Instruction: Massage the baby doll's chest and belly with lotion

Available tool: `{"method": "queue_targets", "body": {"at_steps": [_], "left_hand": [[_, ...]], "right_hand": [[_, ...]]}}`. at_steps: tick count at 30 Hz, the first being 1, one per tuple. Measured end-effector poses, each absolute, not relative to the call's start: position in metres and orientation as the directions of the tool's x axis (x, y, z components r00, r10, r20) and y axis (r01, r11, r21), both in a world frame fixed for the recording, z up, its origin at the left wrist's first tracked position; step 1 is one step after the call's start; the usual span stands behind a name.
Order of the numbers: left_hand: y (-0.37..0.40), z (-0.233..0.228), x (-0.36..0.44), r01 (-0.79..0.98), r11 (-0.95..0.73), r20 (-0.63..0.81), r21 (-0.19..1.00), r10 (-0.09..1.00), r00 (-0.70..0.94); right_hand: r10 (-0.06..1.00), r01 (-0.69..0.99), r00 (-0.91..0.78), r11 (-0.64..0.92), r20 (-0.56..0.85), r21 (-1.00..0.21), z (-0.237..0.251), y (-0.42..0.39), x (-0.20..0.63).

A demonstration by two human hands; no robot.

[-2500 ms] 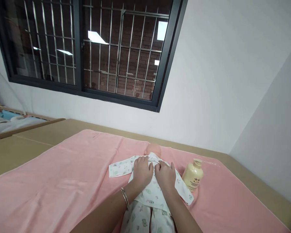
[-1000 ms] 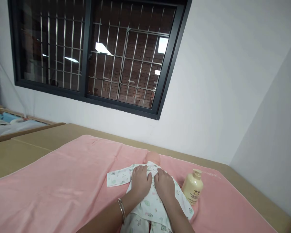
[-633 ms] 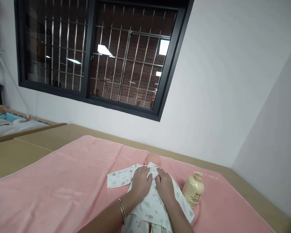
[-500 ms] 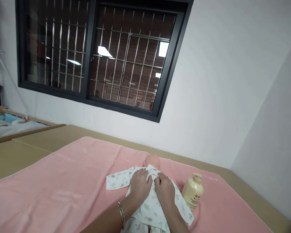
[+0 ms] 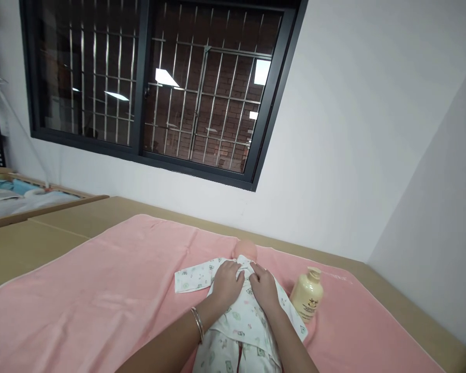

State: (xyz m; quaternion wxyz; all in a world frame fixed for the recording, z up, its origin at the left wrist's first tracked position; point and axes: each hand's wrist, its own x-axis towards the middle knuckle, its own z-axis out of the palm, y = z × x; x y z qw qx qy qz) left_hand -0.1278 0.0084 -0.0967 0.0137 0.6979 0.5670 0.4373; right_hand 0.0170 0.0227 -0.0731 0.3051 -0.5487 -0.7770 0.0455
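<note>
A doll [image 5: 246,249] lies on its back on a pink blanket [image 5: 112,280], its bald head pointing away from me. It is dressed in a white printed baby top [image 5: 241,316] and matching pants [image 5: 217,352]. My left hand [image 5: 228,282], with bangles at the wrist, is on the upper chest, fingers curled into the fabric near the collar. Opposite it, my right hand [image 5: 264,287] pinches the top's other side below the neck. One sleeve stretches flat to the left; the other slants down to the right. My fingertips are partly hidden in the cloth.
A pale yellow pump bottle [image 5: 307,295] stands on the blanket just right of the doll. The tan tabletop [image 5: 112,212] runs back to a white wall with a barred window [image 5: 202,93]. At far left, a wooden-edged bin [image 5: 31,204] holds white and blue cloth.
Both hands stay at the doll's collar with slight finger shifts. My view has tilted a little, showing more of the pants.
</note>
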Motion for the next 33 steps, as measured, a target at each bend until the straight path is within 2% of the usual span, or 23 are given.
{"method": "queue_targets", "body": {"at_steps": [4,8,15,18,22,27,33], "left_hand": [[0.001,-0.091,-0.125,0.844,-0.265,0.574,0.466,0.817,-0.06],[0.003,-0.091,-0.125,0.841,-0.235,0.536,0.487,0.841,-0.076],[0.014,-0.101,-0.128,0.777,-0.34,0.517,0.529,0.856,0.022],[0.013,-0.102,-0.129,0.742,-0.406,0.567,0.533,0.823,0.043],[0.01,-0.104,-0.129,0.721,-0.425,0.628,0.547,0.778,-0.018],[0.012,-0.106,-0.127,0.722,-0.374,0.598,0.582,0.799,-0.067],[0.013,-0.108,-0.126,0.757,-0.231,0.506,0.611,0.849,-0.15]], "right_hand": [[0.883,0.823,-0.15,0.36,0.444,-0.439,-0.071,0.014,0.016],[0.906,0.849,-0.058,0.266,0.419,-0.457,-0.075,0.014,0.014],[0.924,0.861,-0.176,0.312,0.341,-0.402,-0.081,0.033,0.018],[0.888,0.839,-0.217,0.382,0.405,-0.388,-0.08,0.03,0.017],[0.854,0.84,-0.149,0.376,0.498,-0.392,-0.081,0.019,0.013],[0.888,0.843,-0.109,0.321,0.447,-0.432,-0.081,0.018,0.013],[0.918,0.83,-0.138,0.312,0.372,-0.463,-0.08,0.022,0.013]]}}
